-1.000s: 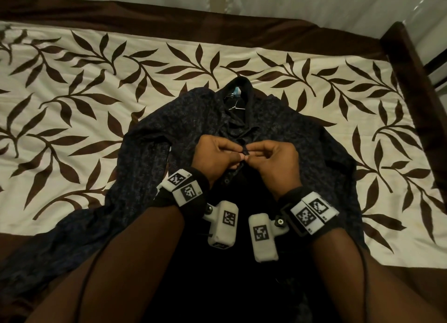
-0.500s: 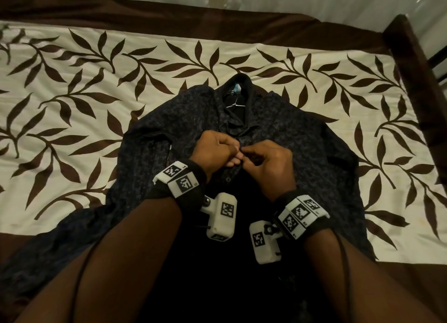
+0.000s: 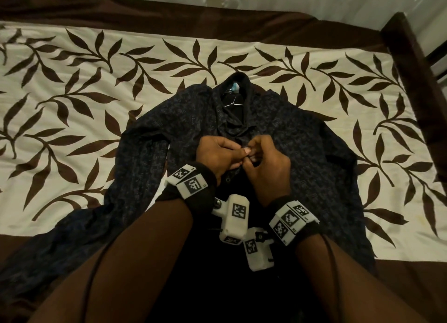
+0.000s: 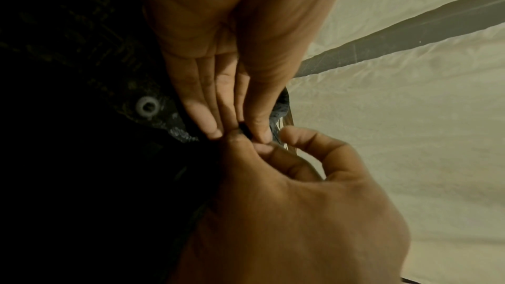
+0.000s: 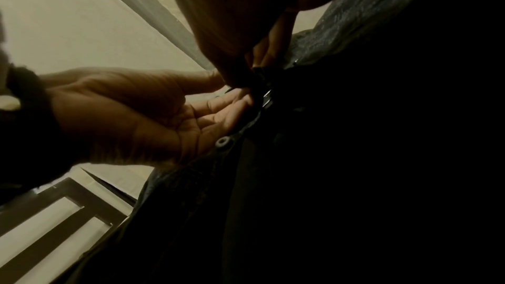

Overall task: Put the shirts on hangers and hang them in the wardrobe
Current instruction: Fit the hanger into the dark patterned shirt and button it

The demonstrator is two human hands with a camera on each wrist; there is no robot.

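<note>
- Fingers [image 3: 238,150] of both hands meet at the shirt's front opening, just below the collar, curled and pinching the two fabric edges together; the fingertips touch each other over the pinch point.
- Left hand [image 3: 217,154] comes in from the left side of the opening and right hand [image 3: 268,164] from the right, both equally near, so neither has the shorter reach.
- From the left wrist view, the left thumb and fingertips clamp a small dark fold, probably a button or its hole, though that is too dark to tell; the right forefinger presses against it.
- One pale button [image 4: 147,106] sits unfastened on the placket just below the pinch, towards the wrists.
- Dark patterned shirt [image 3: 314,153] lies flat on the bed [image 3: 72,104], its long axis running from the person away to the collar; the placket follows that same line, so the next button lies nearer the body, not further.
- Beyond the hands, the wire hanger [image 3: 233,101] shows inside the collar, its hook pointing away.
</note>
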